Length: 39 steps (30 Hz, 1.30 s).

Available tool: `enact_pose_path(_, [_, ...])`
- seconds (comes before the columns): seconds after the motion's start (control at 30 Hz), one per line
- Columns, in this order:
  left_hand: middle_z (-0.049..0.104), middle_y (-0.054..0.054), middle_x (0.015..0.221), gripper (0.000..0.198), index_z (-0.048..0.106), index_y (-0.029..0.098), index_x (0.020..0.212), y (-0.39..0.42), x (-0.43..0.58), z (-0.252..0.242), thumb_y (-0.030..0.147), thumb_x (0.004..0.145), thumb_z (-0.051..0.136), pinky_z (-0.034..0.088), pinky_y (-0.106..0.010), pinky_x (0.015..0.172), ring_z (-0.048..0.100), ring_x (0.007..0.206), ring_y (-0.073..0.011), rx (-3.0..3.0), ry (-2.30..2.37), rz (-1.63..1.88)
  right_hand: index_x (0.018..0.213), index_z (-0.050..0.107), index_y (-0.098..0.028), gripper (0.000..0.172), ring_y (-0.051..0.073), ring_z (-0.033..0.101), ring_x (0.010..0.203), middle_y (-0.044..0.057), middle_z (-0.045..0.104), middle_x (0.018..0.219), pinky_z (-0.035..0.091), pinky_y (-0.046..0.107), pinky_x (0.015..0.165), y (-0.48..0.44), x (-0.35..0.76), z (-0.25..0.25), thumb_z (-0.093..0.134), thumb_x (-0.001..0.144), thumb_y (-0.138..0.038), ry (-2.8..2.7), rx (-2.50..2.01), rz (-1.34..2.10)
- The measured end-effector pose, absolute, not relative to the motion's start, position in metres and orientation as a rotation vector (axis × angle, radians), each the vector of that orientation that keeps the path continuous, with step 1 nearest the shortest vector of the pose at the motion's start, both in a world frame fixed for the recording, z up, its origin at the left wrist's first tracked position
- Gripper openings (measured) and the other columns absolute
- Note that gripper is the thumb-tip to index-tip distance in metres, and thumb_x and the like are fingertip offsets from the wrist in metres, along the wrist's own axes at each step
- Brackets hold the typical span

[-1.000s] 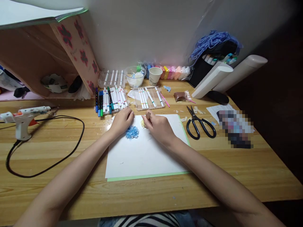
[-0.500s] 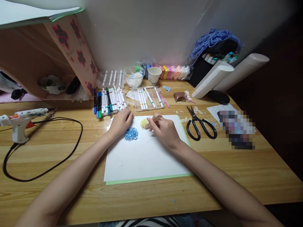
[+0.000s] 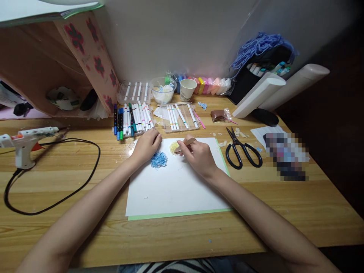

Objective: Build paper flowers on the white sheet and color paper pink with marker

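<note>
A white sheet of paper (image 3: 170, 193) lies on the wooden table, with a green-edged sheet showing under it. My left hand (image 3: 147, 146) rests flat on the paper's upper left corner, holding nothing, its fingers toward the markers. Close beside it sits a small heap of blue shreds (image 3: 159, 160). My right hand (image 3: 196, 153) pinches a flat brown wooden stick (image 3: 190, 141). The stick's lower end is at a small pile of pale yellow crumbs (image 3: 173, 147), partly hidden by the fingers.
Black-handled scissors (image 3: 235, 142) lie open to the right. Markers (image 3: 139, 117) fill trays behind the hands, near a clear bowl (image 3: 162, 91) and a paper cup (image 3: 188, 89). At the left are a glue gun (image 3: 25, 146) and its looped cord (image 3: 98, 159). White tubes (image 3: 260, 94) lean at the right.
The whole view has shifted slightly. My left hand stays on the paper's corner, and my right hand keeps the wooden stick at the yellow crumbs with hardly any movement.
</note>
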State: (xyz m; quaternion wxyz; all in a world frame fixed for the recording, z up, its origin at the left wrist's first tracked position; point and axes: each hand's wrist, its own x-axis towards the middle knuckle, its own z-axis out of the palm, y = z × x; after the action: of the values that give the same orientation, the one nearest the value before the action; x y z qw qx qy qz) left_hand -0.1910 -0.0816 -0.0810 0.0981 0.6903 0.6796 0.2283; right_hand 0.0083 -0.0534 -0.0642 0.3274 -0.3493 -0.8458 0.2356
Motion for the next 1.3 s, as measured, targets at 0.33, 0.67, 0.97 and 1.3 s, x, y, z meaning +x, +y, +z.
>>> enact_pose_path(0.33, [0.055,-0.005,0.077,0.027,0.046,0.02,0.071,-0.082,-0.19,-0.082,0.027,0.094,0.033,0.038,-0.031,0.067,0.053,0.075,-0.0198,2.044,2.008,0.677,0.063,0.046,-0.022,0.037,0.015,0.056,0.045,0.002,0.061,0.053,0.039,0.028,0.052,-0.051,0.006,-0.066,0.041,0.096,-0.039,-2.215,-0.899,0.525])
enact_pose_path(0.67, [0.056,-0.005,0.082,0.031,0.053,0.019,0.075,-0.085,-0.191,-0.078,0.03,0.096,0.032,0.04,-0.031,0.072,0.053,0.08,-0.0198,1.937,1.959,0.754,0.081,0.058,-0.02,0.026,0.013,0.06,0.054,0.001,0.063,0.064,0.049,0.027,0.052,-0.054,0.048,-0.06,0.044,0.095,-0.037,-1.701,-0.892,0.966])
enact_pose_path(0.97, [0.052,-0.005,0.128,0.04,0.053,0.028,0.129,-0.089,-0.186,-0.07,0.037,0.099,0.028,0.027,-0.043,0.102,0.044,0.119,-0.0237,2.207,1.509,0.593,0.077,0.056,-0.019,0.027,0.011,0.056,0.042,-0.002,0.06,0.05,0.044,0.02,0.04,-0.054,0.054,-0.086,0.047,0.093,-0.038,-1.295,-0.945,1.2])
enact_pose_path(1.3, [0.053,-0.002,0.128,0.041,0.051,0.027,0.128,-0.083,-0.192,-0.067,0.039,0.1,0.024,0.029,-0.04,0.102,0.045,0.119,-0.0214,1.98,1.417,0.601,0.074,0.059,-0.018,0.031,0.009,0.054,0.046,-0.002,0.058,0.052,0.042,0.019,0.043,-0.037,0.042,-0.087,0.047,0.094,-0.039,-1.257,-1.019,1.28])
